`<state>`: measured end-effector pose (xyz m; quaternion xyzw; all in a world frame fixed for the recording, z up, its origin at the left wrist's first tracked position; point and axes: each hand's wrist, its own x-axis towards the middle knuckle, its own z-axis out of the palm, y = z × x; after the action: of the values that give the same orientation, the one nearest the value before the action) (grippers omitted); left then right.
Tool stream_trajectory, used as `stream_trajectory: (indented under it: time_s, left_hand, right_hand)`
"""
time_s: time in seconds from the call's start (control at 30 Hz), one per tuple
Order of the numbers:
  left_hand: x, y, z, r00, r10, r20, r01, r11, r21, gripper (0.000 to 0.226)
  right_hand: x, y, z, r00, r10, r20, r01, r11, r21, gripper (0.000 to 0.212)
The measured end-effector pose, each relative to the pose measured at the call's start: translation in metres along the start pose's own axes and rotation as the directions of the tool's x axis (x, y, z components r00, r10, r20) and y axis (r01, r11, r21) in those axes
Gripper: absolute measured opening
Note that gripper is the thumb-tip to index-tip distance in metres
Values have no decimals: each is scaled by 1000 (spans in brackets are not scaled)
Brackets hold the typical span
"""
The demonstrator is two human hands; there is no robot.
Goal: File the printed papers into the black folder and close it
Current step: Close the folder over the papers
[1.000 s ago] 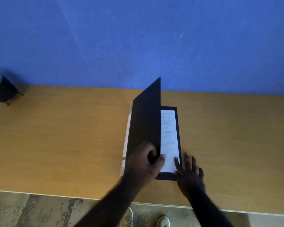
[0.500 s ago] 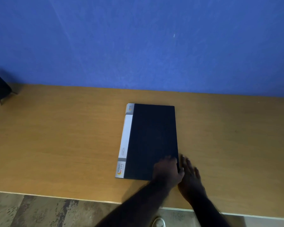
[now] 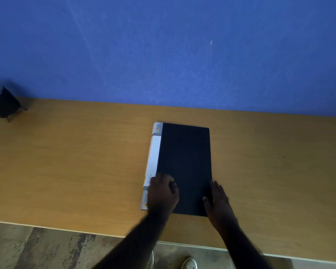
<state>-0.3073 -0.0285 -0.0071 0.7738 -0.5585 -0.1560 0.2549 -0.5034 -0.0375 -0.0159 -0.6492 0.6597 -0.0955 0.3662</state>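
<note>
Both bare forearms reach forward over the folder (image 3: 184, 164). The left hand (image 3: 162, 193) rests knuckles up on its near left corner, fingers loosely curled. The right hand (image 3: 217, 200) lies flat along its near right edge, fingers stretched forward, thumb on the cover.

Item count: one black folder (image 3: 184, 167), closed, with one white spine strip (image 3: 153, 158). Two hands: left hand (image 3: 163, 193), right hand (image 3: 218, 202). One table (image 3: 76, 162). One dark round object (image 3: 1, 101) at the table's far left corner. Two white shoes (image 3: 189, 263) on the floor.
</note>
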Motion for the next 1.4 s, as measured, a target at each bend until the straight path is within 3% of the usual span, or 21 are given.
stream_trajectory:
  time_s: [0.1,0.17,0.23,0.33,0.47,1.03,1.4]
  left_hand:
    - [-3,-35,-17,975,-218,-44,219,976,14,37]
    - [-5,-50,-25,907,-411,91,415,910,-23,49]
    - [-4,-60,-29,846,-479,234,504,861,-62,51]
    - [-3,-68,-32,833,-453,318,506,857,-102,47]
    - [1,-79,-40,832,-450,324,516,843,-153,43]
    - [39,-186,-125,826,-544,150,563,812,-154,33]
    - [61,-257,-177,752,-653,84,655,728,-201,28]
  right_hand:
    - [4,-16,9,998,68,11,-69,997,24,72]
    - [6,-24,13,993,115,-7,-115,993,18,74]
    - [7,-29,12,987,158,-30,-158,987,26,75]
    - [11,-34,11,979,199,-43,-196,979,54,71]
    - [12,-43,18,982,185,-42,-182,981,66,64]
    - [27,-151,94,988,42,146,-69,980,188,64]
    - [41,-215,142,939,-54,339,-39,964,262,72]
